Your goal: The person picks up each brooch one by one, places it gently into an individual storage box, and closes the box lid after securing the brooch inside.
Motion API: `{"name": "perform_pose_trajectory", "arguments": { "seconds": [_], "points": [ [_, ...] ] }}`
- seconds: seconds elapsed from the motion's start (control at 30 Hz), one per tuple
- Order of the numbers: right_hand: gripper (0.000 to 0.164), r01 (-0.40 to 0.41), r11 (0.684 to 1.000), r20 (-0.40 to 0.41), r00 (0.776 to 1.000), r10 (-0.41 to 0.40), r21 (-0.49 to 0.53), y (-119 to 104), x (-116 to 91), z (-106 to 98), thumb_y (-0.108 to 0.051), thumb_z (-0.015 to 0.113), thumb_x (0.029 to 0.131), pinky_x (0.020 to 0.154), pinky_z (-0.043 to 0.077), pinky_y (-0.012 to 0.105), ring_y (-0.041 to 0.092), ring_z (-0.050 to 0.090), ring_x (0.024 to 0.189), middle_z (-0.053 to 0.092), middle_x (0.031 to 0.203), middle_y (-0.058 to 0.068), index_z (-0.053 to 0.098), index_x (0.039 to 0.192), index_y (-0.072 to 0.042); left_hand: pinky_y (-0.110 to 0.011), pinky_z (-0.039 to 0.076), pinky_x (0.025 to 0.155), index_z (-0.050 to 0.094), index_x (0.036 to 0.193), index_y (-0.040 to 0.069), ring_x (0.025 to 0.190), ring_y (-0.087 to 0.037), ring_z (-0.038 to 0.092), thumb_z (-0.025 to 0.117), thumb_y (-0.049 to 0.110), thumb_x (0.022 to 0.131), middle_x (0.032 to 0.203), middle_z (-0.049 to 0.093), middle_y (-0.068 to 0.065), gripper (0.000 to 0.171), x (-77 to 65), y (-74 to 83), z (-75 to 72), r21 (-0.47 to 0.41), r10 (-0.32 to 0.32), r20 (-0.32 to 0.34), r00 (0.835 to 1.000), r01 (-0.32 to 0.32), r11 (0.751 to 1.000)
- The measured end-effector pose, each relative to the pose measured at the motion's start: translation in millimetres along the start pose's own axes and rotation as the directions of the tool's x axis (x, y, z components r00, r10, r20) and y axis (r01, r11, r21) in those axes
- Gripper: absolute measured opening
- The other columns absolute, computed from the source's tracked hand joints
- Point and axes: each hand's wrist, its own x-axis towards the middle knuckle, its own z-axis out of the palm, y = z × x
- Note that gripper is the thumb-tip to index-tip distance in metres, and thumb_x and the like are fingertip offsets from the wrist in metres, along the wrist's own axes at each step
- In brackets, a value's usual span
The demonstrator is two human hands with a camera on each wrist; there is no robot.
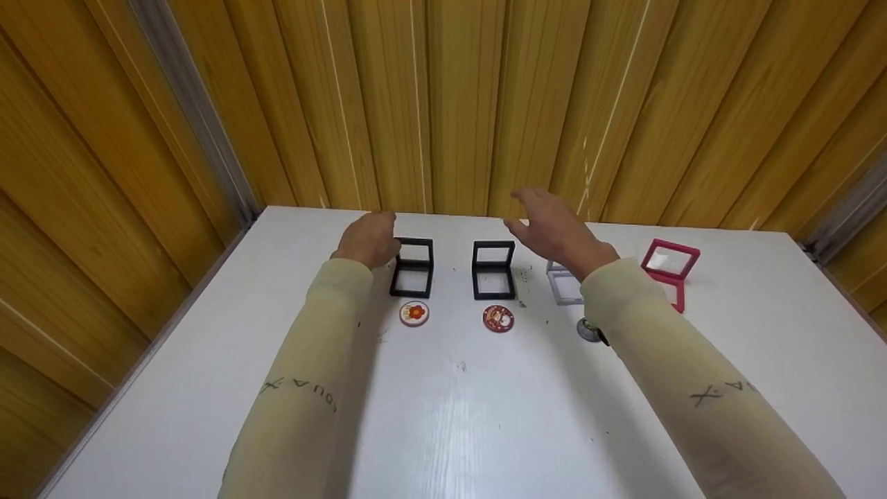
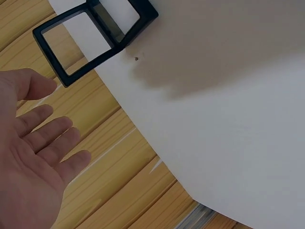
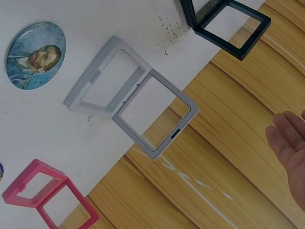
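Note:
My left hand [image 1: 369, 240] is beside a black hinged display frame [image 1: 414, 265], overlapping its left edge in the head view. The left wrist view shows the fingers [image 2: 50, 138] loosely extended, holding nothing, with the thumb close to the frame's upper corner. My right hand [image 1: 556, 232] hovers with spread fingers and grips nothing, between a second black frame [image 1: 493, 266] and a grey frame [image 3: 176, 90]. Both black frames stand half unfolded. A flower badge [image 1: 414, 313] and a red cartoon badge [image 1: 499, 319] lie in front of them.
A pink hinged frame [image 1: 683, 254] stands unfolded at the right, partly behind my right sleeve. The portrait badge [image 3: 36, 56] lies before the grey frame. Behind the white table [image 1: 443, 416] rises a wood-patterned wall [image 1: 457, 104].

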Motion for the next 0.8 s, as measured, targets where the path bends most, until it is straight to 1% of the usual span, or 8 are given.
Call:
{"name": "perform_pose_trajectory", "arguments": {
  "seconds": [0.07, 0.17, 0.37, 0.47, 0.57, 0.67, 0.73, 0.8],
  "points": [
    [0.058, 0.009, 1.0, 0.004, 1.0, -0.009, 0.004, -3, 0, 1, -0.027, 0.06, 0.11, 0.121, 0.034, 0.055, 0.039, 0.04, 0.149, 0.043, 0.162, 0.02, 0.042, 0.159, -0.003, -0.048, 0.049, 0.11, 0.055, 0.15, 0.0, 0.133, -0.036, 0.059, 0.067, 0.007, 0.103, 0.145, 0.061, -0.02, 0.049, -0.8, -4.3, 0.2, -0.008, 0.005, 0.001, 1.0, -0.005, 1.0],
    [0.056, 0.023, 1.0, 0.011, 1.0, -0.023, 0.008, -7, -1, 3, -0.027, 0.061, 0.11, 0.121, 0.035, 0.054, 0.038, 0.041, 0.149, 0.043, 0.161, 0.019, 0.044, 0.158, -0.003, -0.048, 0.047, 0.112, 0.055, 0.15, 0.0, 0.136, -0.036, 0.057, 0.068, 0.007, 0.103, 0.147, 0.06, -0.02, 0.049, -2.6, -10.1, 0.1, -0.025, 0.006, 0.002, 1.0, -0.006, 1.0],
    [0.052, 0.055, 0.998, 0.02, 0.998, -0.056, 0.012, -14, -2, 6, -0.026, 0.061, 0.11, 0.119, 0.038, 0.053, 0.036, 0.045, 0.145, 0.049, 0.156, 0.017, 0.047, 0.155, -0.004, -0.05, 0.047, 0.112, 0.06, 0.147, -0.001, 0.136, -0.036, 0.057, 0.067, 0.008, 0.104, 0.145, 0.062, -0.02, 0.044, -5.4, -20.7, 1.9, -0.056, -0.01, 0.0, 1.0, 0.01, 0.998],
    [0.049, 0.081, 0.997, 0.027, 0.996, -0.081, 0.006, -16, -4, 8, -0.025, 0.061, 0.11, 0.118, 0.04, 0.053, 0.036, 0.048, 0.143, 0.052, 0.153, 0.018, 0.049, 0.153, -0.003, -0.049, 0.046, 0.112, 0.062, 0.144, -0.002, 0.135, -0.036, 0.058, 0.065, 0.008, 0.104, 0.143, 0.063, -0.021, 0.041, -6.3, -24.9, 3.3, -0.04, 0.006, -0.009, 1.0, -0.006, 0.999],
    [0.047, 0.098, 0.995, 0.026, 0.995, -0.098, -0.006, -17, -6, 9, -0.024, 0.061, 0.11, 0.117, 0.041, 0.052, 0.036, 0.05, 0.141, 0.055, 0.149, 0.018, 0.053, 0.15, -0.002, -0.048, 0.046, 0.113, 0.064, 0.141, -0.003, 0.135, -0.037, 0.058, 0.064, 0.007, 0.105, 0.141, 0.065, -0.021, 0.038, -6.6, -25.5, 4.8, -0.022, 0.042, -0.024, 0.999, -0.043, 0.999],
    [0.045, 0.11, 0.994, 0.027, 0.994, -0.11, -0.022, -21, -7, 12, -0.025, 0.063, 0.109, 0.115, 0.044, 0.051, 0.036, 0.053, 0.137, 0.057, 0.147, 0.018, 0.055, 0.147, -0.002, -0.048, 0.046, 0.112, 0.066, 0.139, -0.003, 0.133, -0.037, 0.06, 0.064, 0.009, 0.106, 0.139, 0.066, -0.021, 0.036, -6.9, -24.2, 6.9, -0.035, 0.074, -0.032, 0.997, -0.075, 0.997],
    [0.045, 0.12, 0.992, 0.031, 0.992, -0.119, -0.03, -24, -8, 15, -0.026, 0.063, 0.109, 0.114, 0.045, 0.051, 0.035, 0.054, 0.136, 0.057, 0.146, 0.017, 0.056, 0.147, -0.003, -0.048, 0.047, 0.112, 0.066, 0.139, -0.002, 0.132, -0.036, 0.06, 0.064, 0.011, 0.107, 0.138, 0.067, -0.02, 0.035, -7.3, -23.2, 9.3, -0.066, 0.072, -0.026, 0.997, -0.074, 0.995],
    [0.044, 0.136, 0.99, 0.041, 0.99, -0.134, -0.029, -27, -9, 18, -0.025, 0.064, 0.109, 0.112, 0.046, 0.051, 0.035, 0.056, 0.133, 0.058, 0.145, 0.017, 0.057, 0.146, -0.002, -0.048, 0.047, 0.111, 0.067, 0.139, -0.001, 0.13, -0.035, 0.061, 0.065, 0.013, 0.107, 0.137, 0.067, -0.018, 0.035, -8.1, -23.2, 12.2, -0.102, 0.055, -0.014, 0.998, -0.056, 0.993]
  ]
}}
